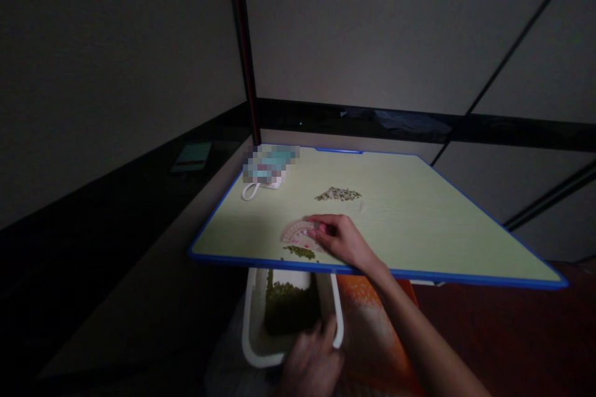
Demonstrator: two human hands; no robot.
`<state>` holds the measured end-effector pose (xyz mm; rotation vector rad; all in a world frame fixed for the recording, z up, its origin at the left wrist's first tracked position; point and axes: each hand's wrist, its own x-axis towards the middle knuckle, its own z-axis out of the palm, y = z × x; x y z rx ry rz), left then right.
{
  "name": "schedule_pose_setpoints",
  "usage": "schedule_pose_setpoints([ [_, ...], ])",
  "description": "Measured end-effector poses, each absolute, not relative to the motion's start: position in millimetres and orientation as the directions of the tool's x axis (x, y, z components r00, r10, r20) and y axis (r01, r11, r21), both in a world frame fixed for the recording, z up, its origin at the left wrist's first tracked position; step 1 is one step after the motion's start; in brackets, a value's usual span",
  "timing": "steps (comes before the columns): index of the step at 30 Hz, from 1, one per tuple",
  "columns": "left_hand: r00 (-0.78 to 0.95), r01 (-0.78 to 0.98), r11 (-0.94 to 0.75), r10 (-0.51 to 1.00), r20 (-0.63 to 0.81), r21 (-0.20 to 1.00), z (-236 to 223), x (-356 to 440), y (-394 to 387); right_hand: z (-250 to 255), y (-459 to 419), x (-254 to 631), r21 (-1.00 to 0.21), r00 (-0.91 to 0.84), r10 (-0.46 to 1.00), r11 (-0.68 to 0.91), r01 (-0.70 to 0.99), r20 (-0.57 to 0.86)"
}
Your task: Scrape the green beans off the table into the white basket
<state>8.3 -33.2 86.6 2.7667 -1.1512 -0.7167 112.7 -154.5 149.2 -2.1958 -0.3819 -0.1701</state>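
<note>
My right hand (pixel 343 239) pinches a clear, pink-tinted protractor (pixel 292 232) that lies against the tabletop (pixel 419 223). A small pile of green beans (pixel 302 252), like mung beans, sits between the protractor and the table's near edge. Below that edge is a white plastic basin (pixel 248 322), with a mass of the same green beans (pixel 291 307) in it. Somewhat blurred, my left hand (pixel 313 356) is closed on the basin's near right rim. Farther back on the table is a second, looser patch of beans mixed with paler bits (pixel 339 193).
A pixelated teal and white object (pixel 270 164) with a white loop strap (pixel 250 191) lies at the table's back left. Blue trim (pixel 447 276) edges the tabletop. An orange surface (pixel 372 322) is under the table, right of the basin. Walls (pixel 354 31) stand behind and left.
</note>
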Motion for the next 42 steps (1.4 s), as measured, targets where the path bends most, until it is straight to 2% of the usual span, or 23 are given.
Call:
schedule_pose_setpoints([
  [12, 0.639, -0.662, -0.72, -0.687, -0.346, 0.209, 84, 8, -32, 151, -154, 110, -0.685, 0.883, 0.327, -0.558, 0.467, 0.336],
  [18, 0.641, -0.658, -0.709, -0.704, -0.305, 0.255, 79, 8, -30, 149, -155, 110, -0.679, 0.867, 0.364, -0.543, 0.495, 0.341],
  [24, 0.634, -0.653, -0.715, -0.696, -0.338, 0.248, 81, 8, -30, 150, -154, 109, -0.673, 0.857, 0.39, -0.537, 0.508, 0.336],
  [30, 0.551, -0.654, -0.714, -0.677, -0.488, 0.251, 94, 11, -32, 149, -153, 109, -0.681, 0.858, 0.389, -0.529, 0.506, 0.336],
  [37, 0.597, -0.641, -0.724, -0.679, -0.427, 0.254, 87, 12, -32, 149, -153, 109, -0.683, 0.857, 0.397, -0.527, 0.505, 0.328],
  [39, 0.584, -0.649, -0.727, -0.666, -0.463, 0.226, 87, 11, -32, 149, -153, 109, -0.687, 0.86, 0.4, -0.529, 0.499, 0.317],
  [42, 0.566, -0.655, -0.712, -0.685, -0.458, 0.253, 91, 12, -33, 149, -152, 109, -0.691, 0.865, 0.404, -0.535, 0.486, 0.297],
])
